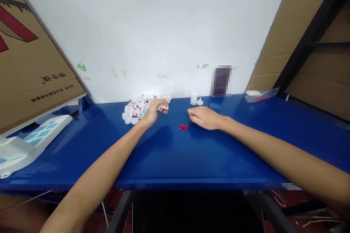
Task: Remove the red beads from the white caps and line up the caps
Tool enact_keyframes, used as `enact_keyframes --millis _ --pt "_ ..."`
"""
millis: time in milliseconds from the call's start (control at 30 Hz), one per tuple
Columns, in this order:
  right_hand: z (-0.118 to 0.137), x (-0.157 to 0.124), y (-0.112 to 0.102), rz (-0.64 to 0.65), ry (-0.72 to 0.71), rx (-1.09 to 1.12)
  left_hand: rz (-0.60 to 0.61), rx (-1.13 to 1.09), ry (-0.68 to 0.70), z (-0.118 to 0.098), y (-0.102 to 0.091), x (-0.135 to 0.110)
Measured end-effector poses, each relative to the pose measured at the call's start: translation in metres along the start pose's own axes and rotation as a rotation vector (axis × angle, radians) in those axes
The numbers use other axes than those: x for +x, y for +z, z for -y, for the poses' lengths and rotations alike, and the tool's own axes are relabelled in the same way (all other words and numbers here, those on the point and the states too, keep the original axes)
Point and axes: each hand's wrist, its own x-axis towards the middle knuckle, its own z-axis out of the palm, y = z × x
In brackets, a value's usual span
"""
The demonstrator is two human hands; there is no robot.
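Observation:
My left hand (pixel 153 112) is closed around a white nozzle cap (pixel 164 107), its thin spout pointing right. Just behind and left of that hand lies a pile of white nozzle caps (pixel 128 110), some with small red tips. My right hand (pixel 205 117) hovers over or rests on the table, fingers curled together in a pinch; whatever is between them is hidden. Several small red tip caps (pixel 183 127) lie loose on the blue table, left of and nearer than the right hand. Beyond the right hand stand a white bottle (pixel 193 98) and a single white nozzle cap (pixel 200 101).
The blue table (pixel 175 160) meets a white wall. A white device with blue panels (pixel 46 133) sits at left beside a large carton (pixel 35 54). A plastic bag (pixel 261 96) lies at the back right near cardboard. A pixelated dark rectangle (pixel 221 81) leans at the wall.

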Motion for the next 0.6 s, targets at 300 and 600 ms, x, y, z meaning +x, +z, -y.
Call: enact_keyframes --millis 300,600 --pt "0.004 0.000 0.000 0.171 -0.009 -0.127 0.291 0.965 0.136 0.015 0.002 -0.012" --pt "0.005 0.000 -0.001 0.191 -0.023 -0.108 0.278 0.902 0.141 0.015 0.000 -0.012"
